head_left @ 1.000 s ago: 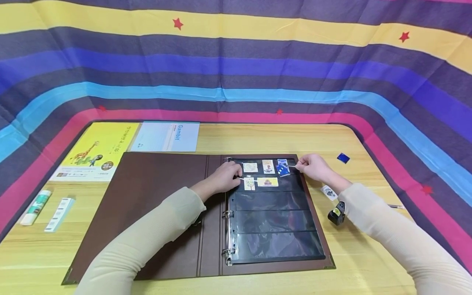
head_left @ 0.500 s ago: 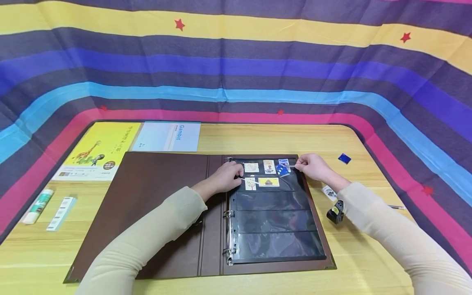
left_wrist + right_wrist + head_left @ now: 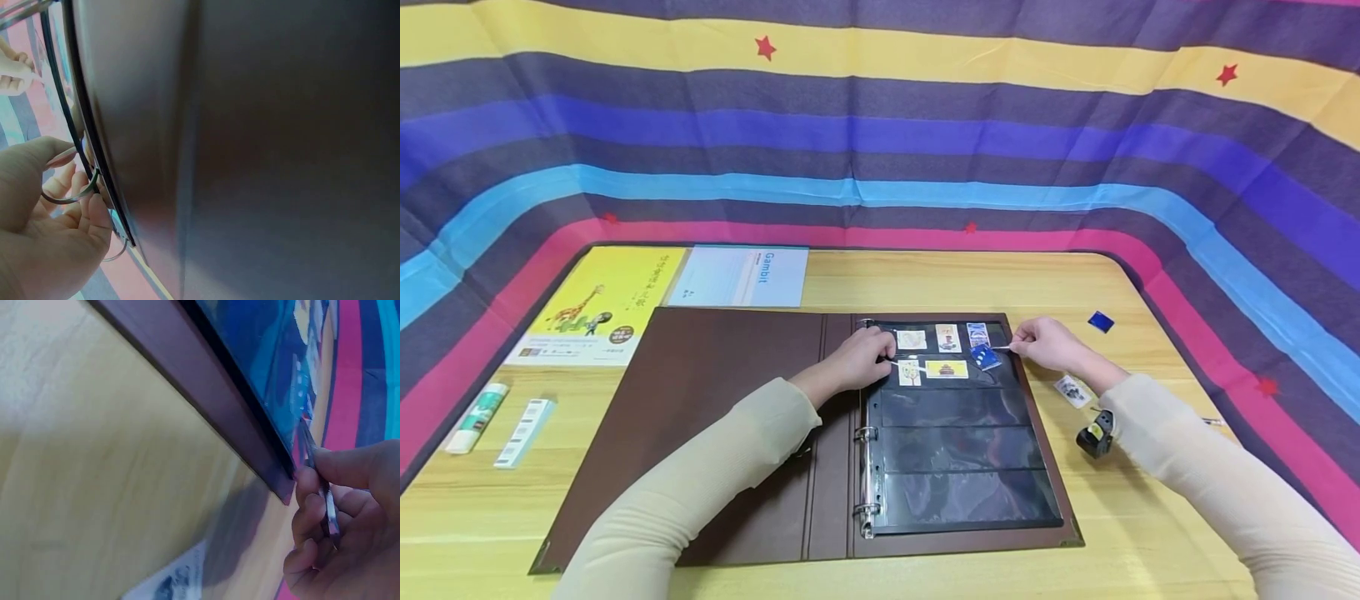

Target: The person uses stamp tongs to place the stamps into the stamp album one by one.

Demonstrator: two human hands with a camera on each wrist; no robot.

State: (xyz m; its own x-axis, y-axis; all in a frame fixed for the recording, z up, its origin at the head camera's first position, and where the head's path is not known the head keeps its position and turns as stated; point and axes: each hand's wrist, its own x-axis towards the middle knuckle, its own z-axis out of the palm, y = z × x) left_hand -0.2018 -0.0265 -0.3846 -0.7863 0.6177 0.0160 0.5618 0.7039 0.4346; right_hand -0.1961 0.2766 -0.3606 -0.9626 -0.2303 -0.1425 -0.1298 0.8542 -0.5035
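Observation:
An open brown ring binder [image 3: 737, 433] holds a black stamp page [image 3: 958, 450] with clear pocket rows. My right hand [image 3: 1047, 343] pinches metal tweezers [image 3: 328, 509] at the page's right edge. Their tip meets a dark-blue stamp [image 3: 985, 357], tilted over the pockets just below a blue-and-white stamp [image 3: 977, 334]. My left hand [image 3: 865, 358] is at the page's upper ring side, pinching a thin pale tweezer-like tool [image 3: 913, 367] that reaches over the tree stamp [image 3: 909, 375] towards a yellow stamp [image 3: 946, 369]. In the left wrist view, a binder ring [image 3: 72, 200] crosses its fingers.
Right of the binder lie another dark-blue stamp [image 3: 1101, 322], a grey-and-white stamp [image 3: 1072, 391] and a small black object [image 3: 1095, 435]. A yellow book [image 3: 598, 308], pale-blue booklet [image 3: 741, 277], glue stick [image 3: 477, 418] and white box [image 3: 523, 433] lie left. A striped cloth [image 3: 850, 125] surrounds the table.
The dark-blue stamp has shifted down and slightly right, turning and uncovering more of the blue-and-white stamp. My right hand has moved a little right and down; my left hand keeps its place.

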